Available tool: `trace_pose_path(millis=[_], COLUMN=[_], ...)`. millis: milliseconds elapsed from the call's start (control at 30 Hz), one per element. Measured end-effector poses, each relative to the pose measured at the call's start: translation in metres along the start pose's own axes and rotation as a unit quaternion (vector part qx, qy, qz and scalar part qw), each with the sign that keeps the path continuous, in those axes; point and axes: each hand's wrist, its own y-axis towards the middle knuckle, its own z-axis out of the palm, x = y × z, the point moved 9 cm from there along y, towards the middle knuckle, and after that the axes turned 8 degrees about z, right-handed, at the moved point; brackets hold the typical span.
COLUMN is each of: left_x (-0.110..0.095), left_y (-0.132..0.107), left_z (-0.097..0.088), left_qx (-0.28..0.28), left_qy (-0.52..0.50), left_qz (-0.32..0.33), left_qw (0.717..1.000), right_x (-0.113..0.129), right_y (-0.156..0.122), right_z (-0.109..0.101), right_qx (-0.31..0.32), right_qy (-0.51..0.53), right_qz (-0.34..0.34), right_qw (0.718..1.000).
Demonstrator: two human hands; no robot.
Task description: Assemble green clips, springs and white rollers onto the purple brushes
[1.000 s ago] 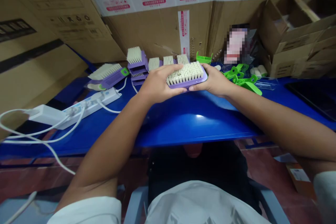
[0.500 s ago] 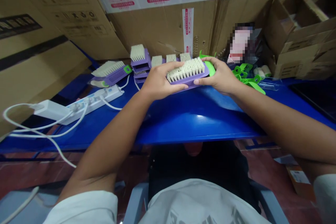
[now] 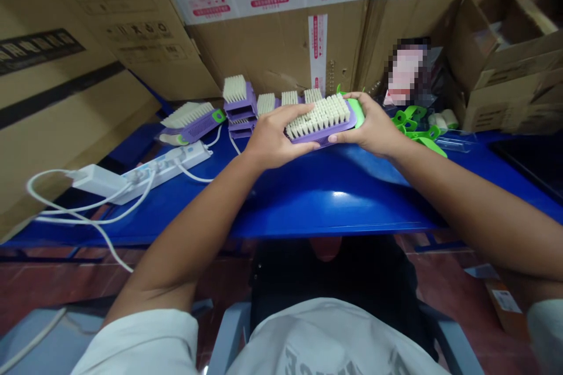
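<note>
Above the blue table I hold a purple scrub brush (image 3: 323, 116) with its cream bristles facing up. My left hand (image 3: 273, 137) is wrapped round its left end, fingers behind and thumb along the near side. At the other end my right hand (image 3: 367, 126) grips a green plastic piece (image 3: 357, 112) against the brush, with the thumb pressing the brush's near edge. The joint between green piece and brush is partly hidden by my fingers. Behind my left hand stand stacked purple brush heads (image 3: 240, 106), and loose green plastic parts (image 3: 409, 120) lie right of my right hand.
A purple brush with green parts (image 3: 189, 120) lies at the left, behind a white power strip (image 3: 162, 170) with looping cables. Large cardboard boxes (image 3: 264, 41) wall off the back of the blue table (image 3: 299, 205). An open carton (image 3: 497, 70) stands at the right.
The view has shifted slightly, so the surroundings appear a little farther right. Both hands keep their hold, and the brush with the green piece sits slightly farther right in the picture.
</note>
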Motion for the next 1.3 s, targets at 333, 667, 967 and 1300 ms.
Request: trace_pose_path(millis=[333, 667, 967, 1300], left_x=[0.01, 0.034, 0.024, 0.02], left_y=[0.0, -0.002, -0.001, -0.003], left_z=[0.007, 0.018, 0.015, 0.025], left_qx=[0.029, 0.061, 0.067, 0.116], left_qy=[-0.06, -0.25, -0.276, -0.319], left_qz=[-0.073, -0.173, -0.176, -0.176], left_qw=[0.995, 0.951, 0.942, 0.924], right_x=[-0.004, 0.006, 0.015, 0.032], right_y=[0.001, 0.002, -0.003, -0.013], right_z=[0.007, -0.004, -0.007, 0.01], right_qx=[0.064, 0.105, 0.095, 0.175], right_qy=[-0.031, -0.126, -0.178, -0.181], right_qz=[0.042, 0.016, 0.014, -0.056], right_qw=[0.997, 0.986, 0.979, 0.966])
